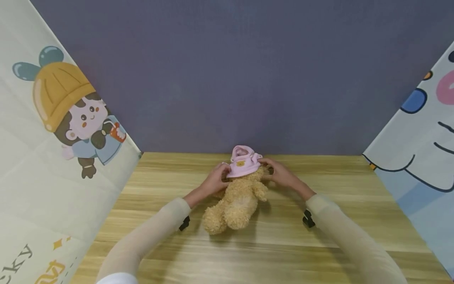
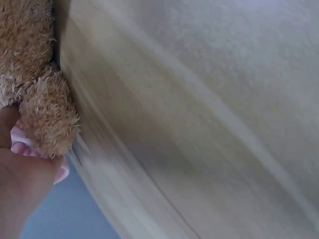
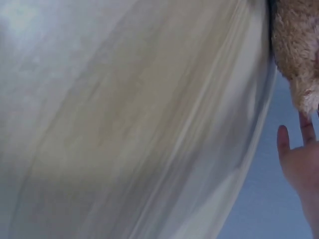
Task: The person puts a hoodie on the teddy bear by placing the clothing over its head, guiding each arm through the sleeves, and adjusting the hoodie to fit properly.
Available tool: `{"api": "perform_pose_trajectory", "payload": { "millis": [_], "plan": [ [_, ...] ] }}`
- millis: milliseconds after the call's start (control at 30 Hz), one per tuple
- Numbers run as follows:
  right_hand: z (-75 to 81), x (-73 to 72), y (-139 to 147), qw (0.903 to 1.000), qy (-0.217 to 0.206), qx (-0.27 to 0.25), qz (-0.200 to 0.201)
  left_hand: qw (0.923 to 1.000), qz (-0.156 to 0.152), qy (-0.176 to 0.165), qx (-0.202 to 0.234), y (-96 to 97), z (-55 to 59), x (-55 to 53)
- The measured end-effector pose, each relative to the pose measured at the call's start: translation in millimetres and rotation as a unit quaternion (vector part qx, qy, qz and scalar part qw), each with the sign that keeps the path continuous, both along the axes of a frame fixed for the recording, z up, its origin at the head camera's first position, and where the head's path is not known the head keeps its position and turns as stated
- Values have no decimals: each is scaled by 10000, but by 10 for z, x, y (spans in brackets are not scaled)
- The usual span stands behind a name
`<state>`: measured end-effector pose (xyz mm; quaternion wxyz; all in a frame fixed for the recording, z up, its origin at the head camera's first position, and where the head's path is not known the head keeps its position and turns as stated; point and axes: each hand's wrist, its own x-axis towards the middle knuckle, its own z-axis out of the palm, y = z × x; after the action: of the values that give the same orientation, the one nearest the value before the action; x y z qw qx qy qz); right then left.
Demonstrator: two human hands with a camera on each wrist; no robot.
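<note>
While the left hand curls its fingers and thumb on the near left edge of a pink cloth garment, the right hand has fingertips at the garment's right side, its thumb lower down by the plush fur — whether that hand truly grips the cloth, I cannot tell. The garment covers the head end of a curly tan teddy bear, a looped opening standing at its far end and a small yellow patch on its front. Between the two forearms the bear lies on the wooden table, head end near the back edge, legs toward the person, one arm sticking out to the right. Pale sleeves reach to both wrists — small black pieces show beside the cuffs. Beyond the table rises a dark grey-blue panel, flanked by cartoon-printed panels left and right.
</note>
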<state>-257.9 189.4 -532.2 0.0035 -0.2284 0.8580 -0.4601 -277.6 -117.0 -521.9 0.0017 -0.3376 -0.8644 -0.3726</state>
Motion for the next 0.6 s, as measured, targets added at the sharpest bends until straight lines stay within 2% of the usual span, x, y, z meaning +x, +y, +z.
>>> {"api": "perform_pose_trajectory", "payload": {
  "millis": [333,600],
  "plan": [
    [-94,-81,-108,9963,764,72,-394,9975,-3,-571,426,70,-78,13],
    [-14,-83,-89,9924,1041,-47,-660,9987,311,-303,257,46,-87,26]
  ]
}}
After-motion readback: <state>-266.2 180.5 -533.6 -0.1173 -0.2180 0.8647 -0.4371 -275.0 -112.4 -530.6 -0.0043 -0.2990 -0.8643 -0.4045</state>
